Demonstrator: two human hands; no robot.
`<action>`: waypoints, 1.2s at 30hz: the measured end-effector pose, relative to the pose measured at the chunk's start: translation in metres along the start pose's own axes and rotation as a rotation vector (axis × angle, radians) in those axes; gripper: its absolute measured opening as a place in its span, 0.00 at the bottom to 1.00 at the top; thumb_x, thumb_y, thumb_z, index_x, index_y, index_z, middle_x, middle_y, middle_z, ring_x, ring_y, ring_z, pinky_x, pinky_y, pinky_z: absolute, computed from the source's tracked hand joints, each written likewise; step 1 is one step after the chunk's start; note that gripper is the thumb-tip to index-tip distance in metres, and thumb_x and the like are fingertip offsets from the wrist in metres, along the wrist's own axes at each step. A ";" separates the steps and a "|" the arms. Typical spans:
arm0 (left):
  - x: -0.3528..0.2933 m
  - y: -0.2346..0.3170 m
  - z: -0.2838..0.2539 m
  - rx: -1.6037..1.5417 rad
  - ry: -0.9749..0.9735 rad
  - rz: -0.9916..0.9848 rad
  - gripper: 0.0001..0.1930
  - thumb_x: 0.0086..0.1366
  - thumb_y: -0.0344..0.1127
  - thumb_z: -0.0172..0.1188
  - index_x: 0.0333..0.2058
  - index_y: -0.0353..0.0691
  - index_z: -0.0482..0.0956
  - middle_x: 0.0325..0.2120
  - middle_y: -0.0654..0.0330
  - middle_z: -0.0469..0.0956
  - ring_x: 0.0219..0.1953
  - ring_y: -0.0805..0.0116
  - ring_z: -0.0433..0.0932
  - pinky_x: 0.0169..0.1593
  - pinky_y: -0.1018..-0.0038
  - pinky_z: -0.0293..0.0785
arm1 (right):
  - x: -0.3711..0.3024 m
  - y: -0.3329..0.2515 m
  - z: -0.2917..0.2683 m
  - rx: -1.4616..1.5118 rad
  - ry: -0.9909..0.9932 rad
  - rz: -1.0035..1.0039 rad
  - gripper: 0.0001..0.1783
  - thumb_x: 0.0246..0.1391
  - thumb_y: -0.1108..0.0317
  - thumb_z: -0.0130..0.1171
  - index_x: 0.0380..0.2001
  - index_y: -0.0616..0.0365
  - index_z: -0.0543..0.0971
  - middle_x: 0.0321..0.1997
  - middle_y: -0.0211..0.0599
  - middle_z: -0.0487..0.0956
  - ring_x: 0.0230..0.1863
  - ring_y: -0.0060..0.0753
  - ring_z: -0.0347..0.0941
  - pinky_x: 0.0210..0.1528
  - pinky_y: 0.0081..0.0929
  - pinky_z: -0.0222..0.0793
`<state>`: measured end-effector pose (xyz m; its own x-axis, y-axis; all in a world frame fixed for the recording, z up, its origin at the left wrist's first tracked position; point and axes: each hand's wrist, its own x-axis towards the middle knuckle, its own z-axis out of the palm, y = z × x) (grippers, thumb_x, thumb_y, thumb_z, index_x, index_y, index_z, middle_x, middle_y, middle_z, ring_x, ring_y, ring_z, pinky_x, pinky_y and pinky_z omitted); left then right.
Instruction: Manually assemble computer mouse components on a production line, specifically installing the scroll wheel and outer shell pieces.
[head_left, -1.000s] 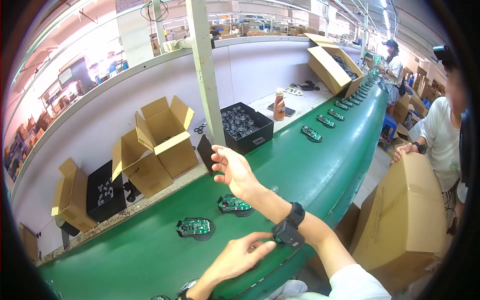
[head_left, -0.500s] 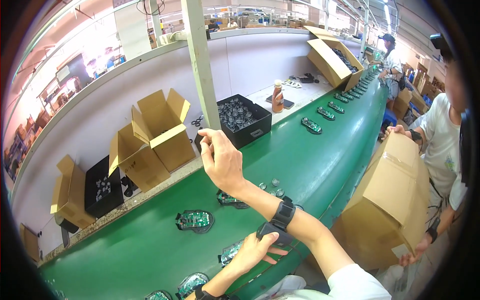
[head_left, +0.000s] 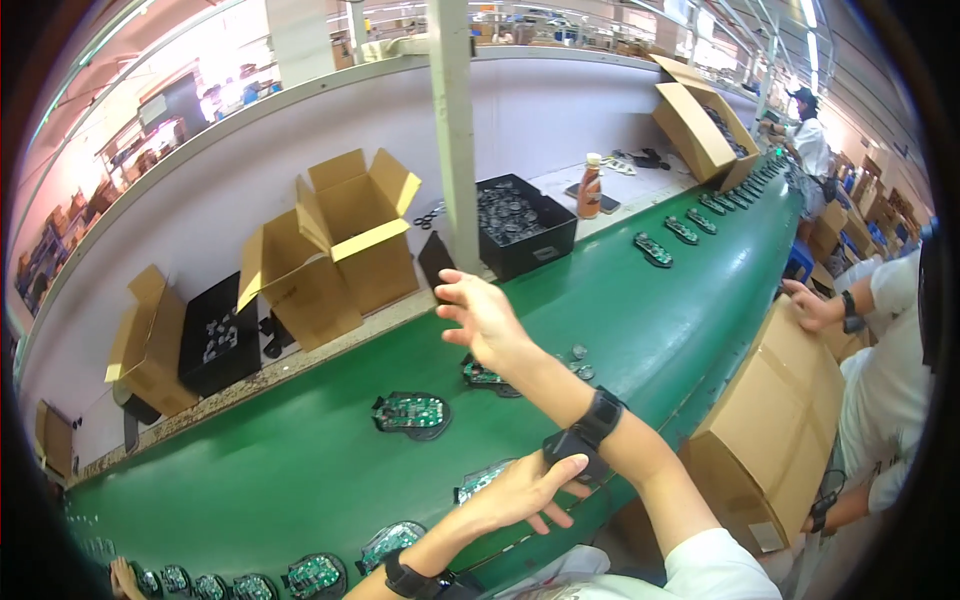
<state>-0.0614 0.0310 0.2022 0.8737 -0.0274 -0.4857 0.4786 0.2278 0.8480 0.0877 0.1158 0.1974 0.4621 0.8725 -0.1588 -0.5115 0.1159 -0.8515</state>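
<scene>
My left hand [head_left: 525, 490] reaches across to my right wrist, its thumb against the black box-shaped device [head_left: 575, 455] strapped there and its other fingers spread below. My right hand [head_left: 485, 320] is raised over the green belt, fingers apart, holding nothing. Beneath it sits a green circuit board in a black shell [head_left: 487, 375], partly covered by my right hand and arm. Left of that lies another circuit board in a black shell [head_left: 412, 413]. A third board [head_left: 483, 480] shows partly behind my left hand. Small clear round pieces [head_left: 580, 362] rest beyond my right forearm.
Several boards line the belt [head_left: 314, 575] near and far [head_left: 653, 249]. Open cartons [head_left: 375, 270], black bins [head_left: 525, 245] and a bottle [head_left: 590, 187] stand along the ledge by a post [head_left: 455, 130]. At right a person holds a large carton [head_left: 770, 430]. Another hand [head_left: 125, 578] shows lower left.
My right hand's fingers have uncurled and spread. The view has shifted, so belt and boxes sit further right. The person at right has tilted and lowered the carton. Another hand now shows lower left.
</scene>
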 end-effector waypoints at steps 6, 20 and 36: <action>-0.048 0.016 -0.077 -0.203 0.375 0.572 0.20 0.74 0.50 0.47 0.51 0.40 0.71 0.27 0.61 0.82 0.26 0.70 0.82 0.26 0.76 0.78 | -0.053 0.006 -0.025 -0.338 -0.153 -0.017 0.20 0.57 0.65 0.56 0.53 0.56 0.74 0.44 0.32 0.76 0.39 0.20 0.74 0.27 0.18 0.73; -0.042 0.009 -0.109 -0.553 1.309 1.102 0.11 0.73 0.41 0.45 0.42 0.41 0.71 0.19 0.67 0.69 0.21 0.77 0.68 0.25 0.79 0.68 | -0.172 0.064 0.020 -0.647 -1.170 0.691 0.37 0.60 0.36 0.54 0.46 0.65 0.80 0.38 0.39 0.84 0.38 0.26 0.79 0.21 0.21 0.73; -0.044 0.001 -0.118 -0.958 1.008 1.082 0.10 0.74 0.40 0.44 0.45 0.48 0.73 0.18 0.71 0.64 0.21 0.77 0.64 0.25 0.77 0.64 | -0.177 0.076 0.008 -0.620 -1.129 0.696 0.30 0.62 0.43 0.56 0.52 0.60 0.77 0.40 0.33 0.84 0.32 0.22 0.79 0.25 0.21 0.74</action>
<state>-0.1100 0.1475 0.1993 0.1686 0.9820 -0.0846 -0.7647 0.1845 0.6174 -0.0385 -0.0262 0.1646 -0.6931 0.6001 -0.3995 0.1323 -0.4389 -0.8888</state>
